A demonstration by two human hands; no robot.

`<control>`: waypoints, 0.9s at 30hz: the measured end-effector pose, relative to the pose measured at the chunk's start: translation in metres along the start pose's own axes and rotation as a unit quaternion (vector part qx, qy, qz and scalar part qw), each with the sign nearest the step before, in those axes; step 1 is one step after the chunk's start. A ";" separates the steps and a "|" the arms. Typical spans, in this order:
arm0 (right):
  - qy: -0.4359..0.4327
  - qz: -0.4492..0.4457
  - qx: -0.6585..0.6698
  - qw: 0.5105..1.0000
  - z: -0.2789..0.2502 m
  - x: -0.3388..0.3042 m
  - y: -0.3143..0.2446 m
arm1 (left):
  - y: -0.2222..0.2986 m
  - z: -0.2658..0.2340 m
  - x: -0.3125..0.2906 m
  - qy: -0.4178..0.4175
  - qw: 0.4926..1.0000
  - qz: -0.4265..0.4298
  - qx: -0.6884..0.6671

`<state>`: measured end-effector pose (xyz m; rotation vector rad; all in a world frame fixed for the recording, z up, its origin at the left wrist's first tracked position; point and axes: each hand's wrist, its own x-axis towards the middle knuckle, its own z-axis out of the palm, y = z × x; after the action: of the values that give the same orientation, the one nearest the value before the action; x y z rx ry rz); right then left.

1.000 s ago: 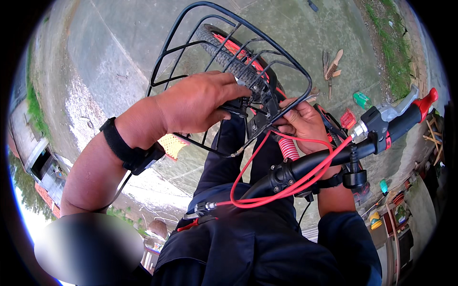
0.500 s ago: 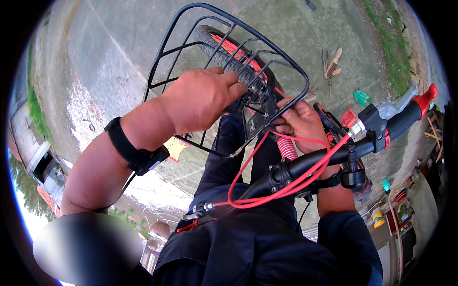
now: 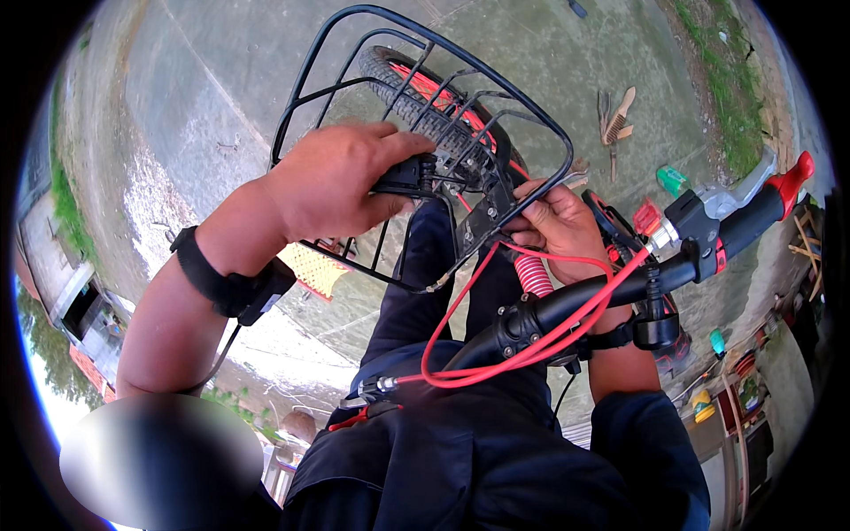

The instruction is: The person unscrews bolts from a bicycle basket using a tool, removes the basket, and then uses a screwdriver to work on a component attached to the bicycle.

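Note:
My left hand [image 3: 341, 181] is closed round a small black block-shaped object [image 3: 403, 177] with a ridged end, perhaps a tool; its kind is hard to make out. That hand is over the black wire basket [image 3: 312, 64] at the front of a bicycle. My right hand [image 3: 565, 226] pinches the basket's near right rim, close to a black bracket [image 3: 483, 218] with bolts. Below the basket shows the front wheel [image 3: 390, 75], with a knobbly tyre and red rim. Red cables [image 3: 567, 341] loop over the black handlebar [image 3: 602, 296].
A brake lever [image 3: 748, 190] and a red-ended grip [image 3: 791, 188] jut out on the right. On the concrete floor [image 3: 266, 53] lie a wooden-handled brush [image 3: 618, 117], pliers [image 3: 604, 108] and a green object [image 3: 671, 180]. A yellow piece [image 3: 314, 268] lies behind the basket.
My left hand has drawn back to the left from the bracket, bringing the black object into view and baring the bolts. My right hand stays on the basket rim.

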<state>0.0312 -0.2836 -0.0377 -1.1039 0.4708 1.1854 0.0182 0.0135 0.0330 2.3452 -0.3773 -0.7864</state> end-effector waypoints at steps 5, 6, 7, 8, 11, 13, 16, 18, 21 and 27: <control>-0.016 -0.008 0.006 1.000 0.000 0.001 0.000 | 0.012 0.010 -0.006 -0.109 0.935 -0.176 -0.287; -0.016 -0.008 0.005 1.000 0.001 0.000 0.000 | 0.013 0.015 -0.006 -0.121 0.907 -0.206 -0.347; -0.016 -0.007 0.005 1.000 0.001 0.000 -0.001 | 0.013 0.017 -0.004 -0.131 0.904 -0.210 -0.348; -0.016 -0.006 0.006 1.000 0.002 0.000 -0.002 | 0.014 0.018 -0.003 -0.133 0.894 -0.221 -0.365; -0.015 -0.003 0.007 1.000 0.001 0.000 -0.001 | 0.018 0.019 0.000 -0.147 0.861 -0.255 -0.414; -0.009 0.002 0.006 1.000 0.001 0.000 -0.001 | 0.021 0.014 0.003 -0.166 0.836 -0.279 -0.442; 0.000 0.006 0.008 1.000 0.001 0.000 -0.001 | 0.019 0.013 0.005 -0.178 0.832 -0.275 -0.447; -0.004 -0.002 0.018 1.000 0.002 0.000 -0.001 | 0.019 0.011 0.006 -0.186 0.829 -0.279 -0.448; 0.007 0.005 -0.001 1.000 0.004 0.000 -0.002 | 0.014 0.007 0.011 -0.220 0.809 -0.315 -0.445; 0.001 0.009 0.006 1.000 0.001 0.002 0.001 | -0.003 -0.003 0.038 -0.305 0.798 -0.331 -0.402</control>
<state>0.0304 -0.2819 -0.0392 -1.0927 0.4910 1.1956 0.0501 0.0007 0.0158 1.3261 0.5019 -1.6462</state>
